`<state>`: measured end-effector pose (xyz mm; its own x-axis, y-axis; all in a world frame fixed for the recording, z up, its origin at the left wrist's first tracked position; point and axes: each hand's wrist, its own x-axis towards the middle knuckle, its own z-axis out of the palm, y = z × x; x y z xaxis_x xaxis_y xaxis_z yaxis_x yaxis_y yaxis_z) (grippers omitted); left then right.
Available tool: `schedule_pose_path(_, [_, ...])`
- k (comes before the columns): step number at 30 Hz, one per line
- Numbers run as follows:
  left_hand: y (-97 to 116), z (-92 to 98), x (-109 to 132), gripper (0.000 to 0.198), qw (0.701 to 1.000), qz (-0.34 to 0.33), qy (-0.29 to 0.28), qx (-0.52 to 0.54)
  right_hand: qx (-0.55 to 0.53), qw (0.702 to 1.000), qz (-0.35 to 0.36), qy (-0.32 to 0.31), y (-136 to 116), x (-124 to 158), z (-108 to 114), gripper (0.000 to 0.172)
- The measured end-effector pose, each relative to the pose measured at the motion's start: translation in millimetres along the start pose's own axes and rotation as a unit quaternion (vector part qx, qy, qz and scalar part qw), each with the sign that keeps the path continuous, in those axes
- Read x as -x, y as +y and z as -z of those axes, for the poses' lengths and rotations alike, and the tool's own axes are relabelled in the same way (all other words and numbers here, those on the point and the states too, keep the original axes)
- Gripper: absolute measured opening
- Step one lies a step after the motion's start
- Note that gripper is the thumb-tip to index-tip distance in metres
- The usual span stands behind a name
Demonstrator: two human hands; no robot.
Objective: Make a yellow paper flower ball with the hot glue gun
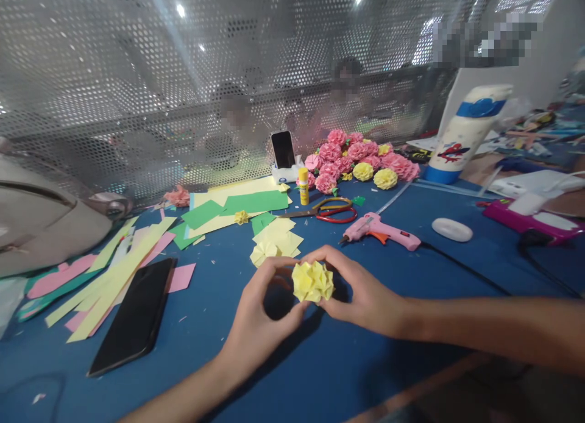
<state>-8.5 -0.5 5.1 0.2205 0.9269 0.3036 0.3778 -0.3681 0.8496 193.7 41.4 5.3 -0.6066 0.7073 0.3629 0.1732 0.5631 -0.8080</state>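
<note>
Between my two hands, above the blue table, is a yellow paper flower (313,281) with folded, ruffled petals. My left hand (265,313) grips its left side with thumb and fingers. From the other side, my right hand (361,292) pinches it, index finger over the top and thumb below. Just beyond lie pale yellow paper petals (278,237) in a loose stack. A pink glue gun (381,231) rests past my right hand, its black cord trailing right. Scissors (324,211) with red and yellow handles lie behind the petals.
Pink and yellow paper flowers (347,158) are heaped at the back, near a glue stick (304,186) and a propped phone (283,150). A black phone (134,316) and paper strips (116,277) lie left. A bottle (470,133) and a purple power strip (532,219) stand right.
</note>
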Motion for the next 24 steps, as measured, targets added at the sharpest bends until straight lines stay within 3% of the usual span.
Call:
schedule_pose_path(6, [-4.3, -0.7, -4.4, 0.027, 0.994, 0.063, 0.03, 0.087, -0.014, 1.0, -0.002, 0.026, 2.4, -3.4, -0.1, 0.033])
schedule_pose_path(14, [-9.3, -1.1, -6.5, 0.03, 0.986, 0.084, -0.014, 0.144, -0.047, 0.997, -0.059, -0.012, 1.8, -5.2, 0.4, 0.021])
schedule_pose_path(24, [-8.5, 0.8, -7.2, 0.024, 0.98, 0.101, 0.001, 0.174, -0.068, 0.994, -0.079, -0.017, 4.6, -5.3, 0.2, 0.021])
